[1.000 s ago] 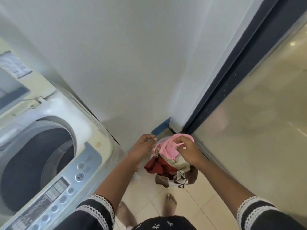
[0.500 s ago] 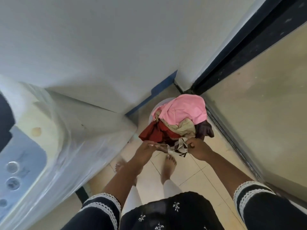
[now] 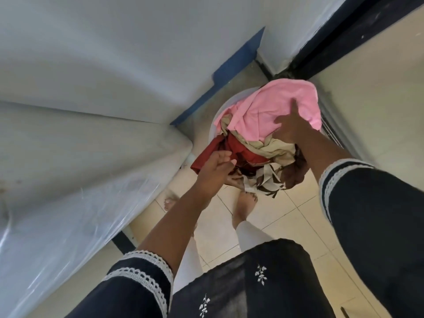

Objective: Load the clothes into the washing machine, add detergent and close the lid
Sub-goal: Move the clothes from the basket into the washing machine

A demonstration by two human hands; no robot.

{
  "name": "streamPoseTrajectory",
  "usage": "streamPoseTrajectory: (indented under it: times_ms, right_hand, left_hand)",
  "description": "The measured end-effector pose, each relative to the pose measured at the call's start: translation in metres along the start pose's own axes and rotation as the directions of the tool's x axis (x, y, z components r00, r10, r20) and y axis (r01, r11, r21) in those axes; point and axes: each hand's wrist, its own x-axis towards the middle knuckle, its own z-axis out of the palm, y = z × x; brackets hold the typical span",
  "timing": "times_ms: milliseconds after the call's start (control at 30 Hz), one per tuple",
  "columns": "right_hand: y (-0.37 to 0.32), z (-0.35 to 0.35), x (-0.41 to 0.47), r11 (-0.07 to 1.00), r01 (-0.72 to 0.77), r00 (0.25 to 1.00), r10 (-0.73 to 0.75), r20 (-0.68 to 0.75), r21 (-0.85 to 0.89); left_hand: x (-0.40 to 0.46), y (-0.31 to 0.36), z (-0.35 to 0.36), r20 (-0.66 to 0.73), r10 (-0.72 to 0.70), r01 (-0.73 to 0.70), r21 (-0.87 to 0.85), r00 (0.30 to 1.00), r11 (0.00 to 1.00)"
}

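A heap of clothes fills a white basket [image 3: 214,121] on the floor in the corner: a pink garment [image 3: 257,113] on top, beige cloth [image 3: 278,150] and red cloth [image 3: 243,154] below, and a brown-and-white patterned piece [image 3: 263,182] hanging over the near rim. My right hand [image 3: 290,125] lies on the pink garment with fingers spread. My left hand [image 3: 218,168] touches the red cloth at the near left of the heap, fingers fairly straight. The washing machine [image 3: 75,171], wrapped in clear plastic, shows only its side at the left.
White walls with a blue skirting strip [image 3: 226,74] close off the corner behind the basket. A dark door frame [image 3: 339,35] and a glass panel stand at the right. My bare feet [image 3: 244,203] stand on beige floor tiles just before the basket.
The view has swung down and away from the machine's open tub to the basket. My right hand moved from the near edge of the heap up onto the pink garment; my left reached the red cloth.
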Motion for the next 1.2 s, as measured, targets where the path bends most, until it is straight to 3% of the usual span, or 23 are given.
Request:
streamPoseTrajectory:
  times_ms: [200,300,367,500,667,767,867,1033,1100,1200]
  right_hand:
    - [-0.027,0.036,-0.053,0.998,-0.042,0.999,0.041,0.012,0.048]
    - [-0.035,0.056,-0.108,0.987,0.042,0.998,-0.05,0.048,0.157]
    - [-0.042,0.068,-0.148,0.976,0.131,0.991,-0.132,-0.002,0.172]
    - [-0.059,0.075,-0.216,0.919,0.141,0.988,-0.109,-0.105,0.369]
    - [-0.084,0.031,-0.288,0.826,0.271,0.935,-0.103,-0.339,0.495]
    - [-0.107,-0.01,-0.335,0.688,0.366,0.891,-0.066,-0.449,0.626]
    - [-0.129,-0.056,-0.389,0.525,0.495,0.837,-0.075,-0.541,0.692]
    - [-0.167,-0.119,-0.477,0.291,0.641,0.764,-0.156,-0.626,0.71]
    - [-0.18,-0.139,-0.509,0.15,0.674,0.738,-0.188,-0.648,0.724]
    - [-0.188,-0.166,-0.552,-0.121,0.686,0.68,-0.246,-0.691,0.718]
  left_hand:
    - [-0.027,-0.004,-0.023,-0.076,-0.062,0.071,0.113,0.995,0.991]
    - [-0.053,-0.001,-0.03,-0.068,-0.065,0.076,0.176,0.996,0.981]
    - [-0.075,0.005,-0.034,-0.042,-0.051,0.059,0.193,0.998,0.979]
    - [-0.119,0.024,-0.044,0.072,-0.003,-0.011,0.196,0.997,0.981]
    - [-0.177,0.049,-0.06,0.199,0.109,-0.156,0.244,0.974,0.957]
    - [-0.208,0.064,-0.071,0.24,0.204,-0.269,0.281,0.949,0.921]
    - [-0.232,0.079,-0.078,0.259,0.355,-0.435,0.404,0.898,0.805]
    - [-0.262,0.101,-0.072,0.181,0.49,-0.515,0.448,0.853,0.731]
    - [-0.266,0.109,-0.063,0.158,0.535,-0.54,0.469,0.83,0.699]
    - [-0.271,0.122,-0.055,0.015,0.562,-0.525,0.377,0.827,0.763]
